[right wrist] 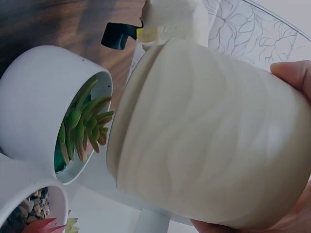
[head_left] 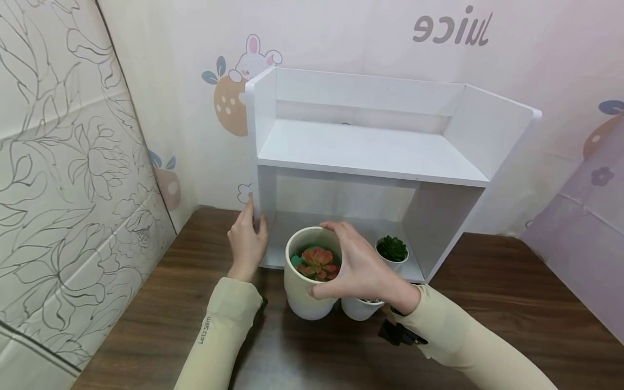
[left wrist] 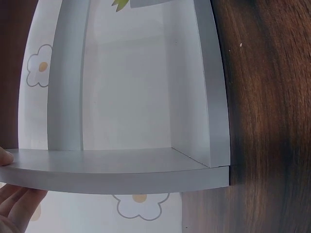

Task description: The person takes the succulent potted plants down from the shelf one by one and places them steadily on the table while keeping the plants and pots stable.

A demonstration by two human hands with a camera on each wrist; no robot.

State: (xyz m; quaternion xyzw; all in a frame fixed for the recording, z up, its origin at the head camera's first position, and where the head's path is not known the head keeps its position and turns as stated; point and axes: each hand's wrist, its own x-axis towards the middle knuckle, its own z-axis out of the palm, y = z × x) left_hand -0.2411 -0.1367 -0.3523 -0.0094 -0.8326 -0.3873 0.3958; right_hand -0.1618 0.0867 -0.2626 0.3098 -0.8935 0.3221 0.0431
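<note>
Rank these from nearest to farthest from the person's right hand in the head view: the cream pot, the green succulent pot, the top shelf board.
1. Cream pot: gripped by the right hand.
2. Green succulent pot: just right of it, inside the shelf.
3. Top shelf board: above, farthest.

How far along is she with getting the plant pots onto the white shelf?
One small pot with a green succulent already sits in the shelf's lower compartment. In hand: the right hand grips the cream pot with a reddish plant, just in front of the shelf, while the left hand touches the shelf's side panel. Left: another white pot on the table; the upper level holds nothing.
</note>
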